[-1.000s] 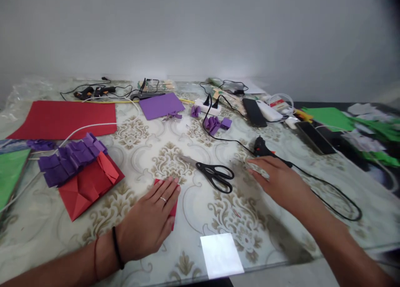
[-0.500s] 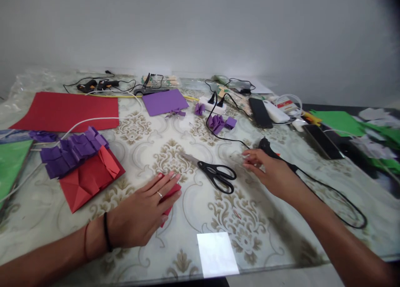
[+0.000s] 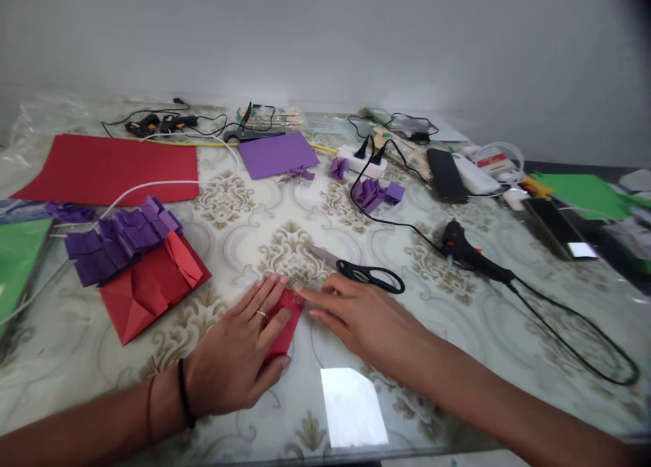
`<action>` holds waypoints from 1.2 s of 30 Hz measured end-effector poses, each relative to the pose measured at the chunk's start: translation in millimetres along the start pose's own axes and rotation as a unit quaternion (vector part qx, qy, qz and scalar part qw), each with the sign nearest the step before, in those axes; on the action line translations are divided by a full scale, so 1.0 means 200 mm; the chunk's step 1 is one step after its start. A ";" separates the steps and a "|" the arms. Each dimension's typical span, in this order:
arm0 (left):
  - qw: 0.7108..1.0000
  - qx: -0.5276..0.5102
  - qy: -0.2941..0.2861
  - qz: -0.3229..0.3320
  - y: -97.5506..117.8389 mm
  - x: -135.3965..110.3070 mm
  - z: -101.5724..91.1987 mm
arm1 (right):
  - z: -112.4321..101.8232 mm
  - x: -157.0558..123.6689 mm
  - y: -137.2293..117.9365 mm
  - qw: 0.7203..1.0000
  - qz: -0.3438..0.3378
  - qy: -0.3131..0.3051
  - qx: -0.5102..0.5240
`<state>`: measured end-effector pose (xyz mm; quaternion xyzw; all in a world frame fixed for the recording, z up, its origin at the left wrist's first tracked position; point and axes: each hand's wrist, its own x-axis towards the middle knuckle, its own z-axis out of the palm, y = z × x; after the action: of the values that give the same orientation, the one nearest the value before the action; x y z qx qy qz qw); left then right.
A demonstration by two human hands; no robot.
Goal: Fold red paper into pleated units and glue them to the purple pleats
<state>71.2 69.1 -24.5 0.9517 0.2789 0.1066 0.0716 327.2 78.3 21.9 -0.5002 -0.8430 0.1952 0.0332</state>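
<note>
A small folded red paper (image 3: 285,326) lies on the patterned tabletop, partly covered by my left hand (image 3: 239,348). That hand rests flat on it, fingers stretched out. At the paper's upper right corner is my right hand (image 3: 356,311), its index finger reaching to the edge and the thumb apart from it; its other fingers are bent. Just behind the right hand lie black-handled scissors (image 3: 373,275), blades toward the far left. To the left, a bigger folded red paper piece (image 3: 145,294) has pleated purple paper strips (image 3: 122,240) along its far edge.
A black glue gun (image 3: 472,253) with its cord lies at the right. Farther back are purple paper (image 3: 279,155), red sheets (image 3: 122,169), a white power strip (image 3: 362,162) and purple scraps (image 3: 373,194). Phones (image 3: 557,226) and green paper (image 3: 580,190) stand toward the right edge.
My right hand has moved left from beside the glue gun to the small red paper. My left hand stays on the paper. The view has shifted slightly.
</note>
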 end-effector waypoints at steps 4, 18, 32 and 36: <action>1.000 -0.002 0.007 0.000 0.00 0.00 0.01 | 0.04 0.06 0.00 0.999 0.003 0.001 0.045; 1.000 -0.028 -0.009 -0.004 0.01 0.00 0.00 | -0.06 0.03 -0.04 0.991 0.050 -0.113 -0.058; 0.997 0.057 -0.028 -0.047 0.08 -0.01 -0.12 | -0.09 -0.13 0.02 0.996 0.080 -0.034 0.017; 0.998 0.065 -0.008 -0.001 0.09 -0.02 -0.06 | -0.08 -0.04 -0.08 0.997 0.067 -0.046 -0.007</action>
<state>74.8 52.2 -10.1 0.9549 0.2855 0.0804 0.0121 322.4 70.3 43.7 -0.5460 -0.8098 0.2134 -0.0224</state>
